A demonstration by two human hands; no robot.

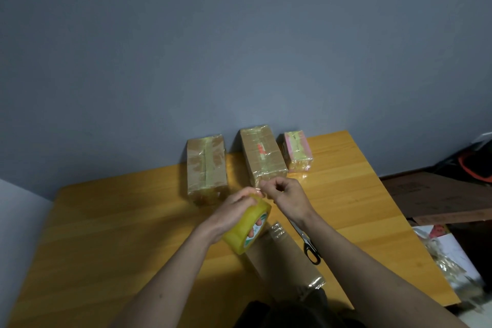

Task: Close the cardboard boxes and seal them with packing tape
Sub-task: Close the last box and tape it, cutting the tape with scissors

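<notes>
The left hand (pixel 234 208) grips the yellow roll of packing tape (pixel 247 229), fingers threaded through its core so the roll can turn while the thumb steadies the top. The right hand (pixel 282 194) is held just beside it, thumb and forefinger pinching what looks like the free end of the tape at the roll's upper edge (the clear strip itself is too faint to trace). Both hands hover above the near cardboard box (pixel 282 255), which lies lengthwise on the table (pixel 119 221) directly under the roll, probably so a fresh strip can be drawn straight down onto it; some glossy tape already shows at its ends.

Three parcels stand in a row along the far edge against the wall: a brown box on the left (pixel 206 165), a taller brown box in the middle (pixel 262 154) and a small pink box on the right (pixel 296 150). All are wrapped in shiny tape, so they seem set aside as finished. A pair of scissors (pixel 308 243) lies just right of the near box, partly under the right forearm, within easy reach for cutting the strip.
</notes>
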